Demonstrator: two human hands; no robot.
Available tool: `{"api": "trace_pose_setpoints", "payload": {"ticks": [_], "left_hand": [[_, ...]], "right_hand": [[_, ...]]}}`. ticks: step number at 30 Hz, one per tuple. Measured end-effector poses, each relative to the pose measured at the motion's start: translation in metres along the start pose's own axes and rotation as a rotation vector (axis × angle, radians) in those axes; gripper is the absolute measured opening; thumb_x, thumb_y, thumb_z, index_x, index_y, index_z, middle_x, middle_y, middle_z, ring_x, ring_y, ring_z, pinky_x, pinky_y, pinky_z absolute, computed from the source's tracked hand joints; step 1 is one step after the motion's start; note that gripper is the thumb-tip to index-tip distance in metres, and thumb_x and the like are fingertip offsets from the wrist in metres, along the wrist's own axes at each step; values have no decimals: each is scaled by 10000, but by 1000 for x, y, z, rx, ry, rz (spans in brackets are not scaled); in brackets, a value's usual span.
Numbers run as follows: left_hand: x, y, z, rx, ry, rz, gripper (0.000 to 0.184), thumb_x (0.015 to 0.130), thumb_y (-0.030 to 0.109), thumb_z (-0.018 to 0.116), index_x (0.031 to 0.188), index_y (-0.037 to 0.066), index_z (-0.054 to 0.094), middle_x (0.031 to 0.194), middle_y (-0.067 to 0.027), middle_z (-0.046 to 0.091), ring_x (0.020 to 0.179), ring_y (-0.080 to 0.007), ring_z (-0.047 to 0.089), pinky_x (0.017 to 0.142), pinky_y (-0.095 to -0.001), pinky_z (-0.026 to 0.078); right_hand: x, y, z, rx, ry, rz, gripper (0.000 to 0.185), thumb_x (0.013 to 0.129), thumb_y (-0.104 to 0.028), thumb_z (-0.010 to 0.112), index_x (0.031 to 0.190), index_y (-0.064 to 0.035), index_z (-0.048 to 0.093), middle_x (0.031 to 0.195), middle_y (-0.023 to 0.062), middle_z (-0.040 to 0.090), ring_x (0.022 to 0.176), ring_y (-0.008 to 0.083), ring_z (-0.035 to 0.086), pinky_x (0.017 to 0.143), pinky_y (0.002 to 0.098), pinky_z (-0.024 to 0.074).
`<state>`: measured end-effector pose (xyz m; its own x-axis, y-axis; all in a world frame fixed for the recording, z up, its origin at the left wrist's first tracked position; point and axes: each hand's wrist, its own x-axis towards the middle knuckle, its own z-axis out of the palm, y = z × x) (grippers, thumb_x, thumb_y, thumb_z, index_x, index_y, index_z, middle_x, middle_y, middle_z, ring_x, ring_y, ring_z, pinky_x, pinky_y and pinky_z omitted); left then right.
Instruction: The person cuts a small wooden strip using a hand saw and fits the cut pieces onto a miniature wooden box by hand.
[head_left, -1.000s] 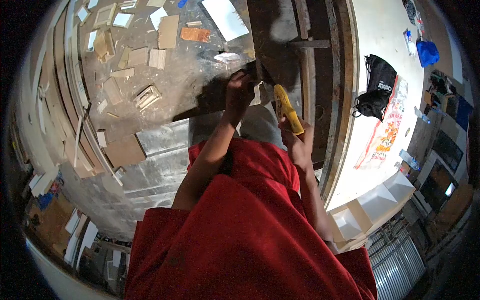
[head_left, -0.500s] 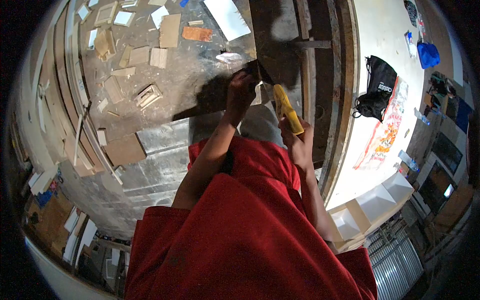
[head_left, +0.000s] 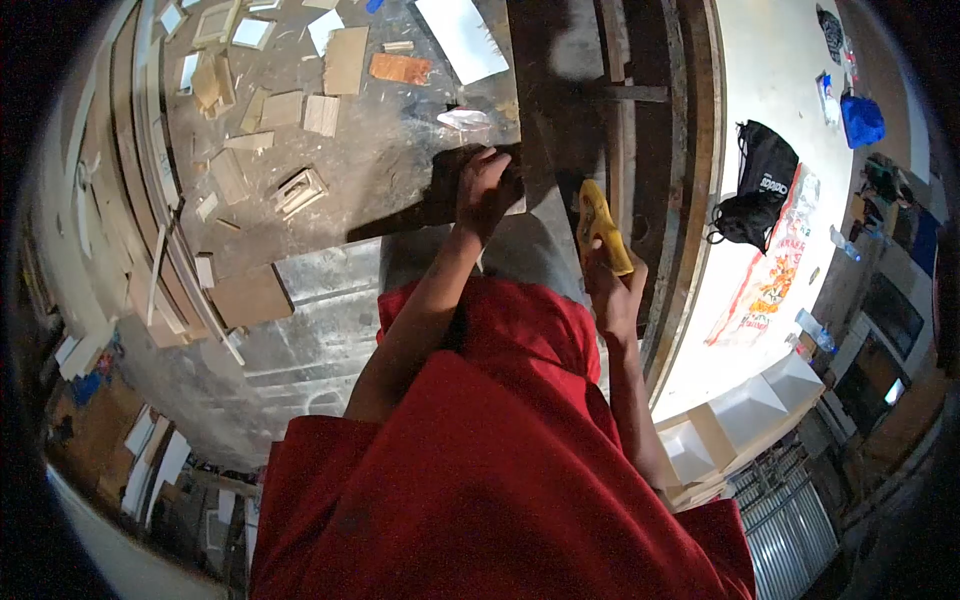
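My right hand is closed around the yellow handle of a tool, held over the dark gap just right of the worktable. The tool's far end is lost in shadow. My left hand rests at the table's near right corner with its fingers bent; whether anything is in them is hidden in shadow. A small crumpled clear-and-white item lies on the table just beyond my left hand.
Wood offcuts, an orange-brown piece, a small wooden frame and a white board lie on the table. Long timber rails run along the right. Beyond them, a black bag lies on a white surface.
My right hand and the yellow-handled tool have moved right and slightly down, away from the table corner. My left hand has shifted slightly right, and a pale piece near its fingers no longer shows.
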<state>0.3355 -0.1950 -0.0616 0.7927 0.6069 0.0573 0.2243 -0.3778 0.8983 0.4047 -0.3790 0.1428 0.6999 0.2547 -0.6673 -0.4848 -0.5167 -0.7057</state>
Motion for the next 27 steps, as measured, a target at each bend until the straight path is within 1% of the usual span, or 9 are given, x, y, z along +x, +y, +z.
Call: {"api": "trace_pose_setpoints", "payload": {"ticks": [3, 4, 7, 10, 13, 15, 19, 21, 27], "left_hand": [[7, 27, -14, -29, 14, -28, 138, 808, 101, 660, 884, -10, 629, 842, -182, 593, 827, -363, 609, 749, -451, 490], [1, 19, -6, -28, 9, -27, 138, 808, 101, 660, 884, -10, 629, 842, -182, 593, 827, -363, 609, 749, -451, 490], [-5, 8, 6, -269, 50, -262, 95, 792, 16, 649, 887, 20, 648, 831, -158, 598, 805, -360, 597, 723, -430, 488], [2, 16, -1, -321, -6, -217, 119, 772, 8, 663, 889, 34, 660, 830, -151, 604, 809, -366, 599, 724, -438, 490], [10, 42, -19, -118, 26, -113, 113, 762, -2, 655, 867, 41, 665, 829, -151, 614, 817, -358, 618, 725, -440, 496], [14, 54, -30, 273, -49, 25, 134, 742, 0, 662, 865, 47, 688, 836, -137, 639, 834, -340, 641, 738, -425, 514], [8, 26, -5, 229, 39, 141, 165, 716, -13, 653, 861, 52, 697, 829, -119, 658, 825, -326, 648, 742, -413, 530], [7, 24, -6, 272, 35, 139, 216, 701, -32, 632, 882, 61, 704, 834, -105, 673, 819, -308, 649, 741, -403, 539], [14, 32, -7, 294, 27, 206, 195, 691, -18, 640, 852, 74, 703, 794, -95, 657, 781, -312, 633, 725, -425, 533]], "right_hand": [[-2, -9, 3, -34, 1, 21, 172, 947, -189, 680, 1037, -43, 682, 724, -83, 538, 618, 35, 431, 539, 221, 308], [-4, -12, 8, -31, 3, 24, 172, 947, -189, 680, 1037, -43, 682, 724, -83, 538, 618, 35, 431, 539, 221, 308], [0, -11, 14, 90, -65, 34, 193, 934, -177, 700, 1049, -23, 682, 764, -71, 552, 671, 37, 434, 573, 228, 318], [8, -10, 21, 19, -104, 17, 175, 933, -146, 690, 1064, -30, 684, 791, -71, 559, 667, 46, 431, 574, 239, 326], [10, -11, 18, 10, -124, 12, 160, 931, -122, 682, 1049, -14, 680, 799, -68, 559, 674, 50, 427, 586, 242, 334], [6, -19, 12, 35, -185, -22, 194, 934, -133, 684, 1065, 9, 671, 803, -58, 569, 682, 52, 434, 593, 237, 341], [5, -26, 9, -8, -142, 4, 192, 936, -112, 668, 1090, 4, 671, 804, -51, 572, 687, 51, 443, 588, 238, 344], [8, -32, 11, -39, -185, 58, 200, 920, -89, 669, 1092, 13, 674, 841, -23, 613, 756, 68, 513, 669, 240, 413], [12, -18, 10, -34, -219, -36, 224, 902, -44, 609, 1103, 35, 666, 938, 39, 669, 922, 125, 598, 872, 271, 457]]}}
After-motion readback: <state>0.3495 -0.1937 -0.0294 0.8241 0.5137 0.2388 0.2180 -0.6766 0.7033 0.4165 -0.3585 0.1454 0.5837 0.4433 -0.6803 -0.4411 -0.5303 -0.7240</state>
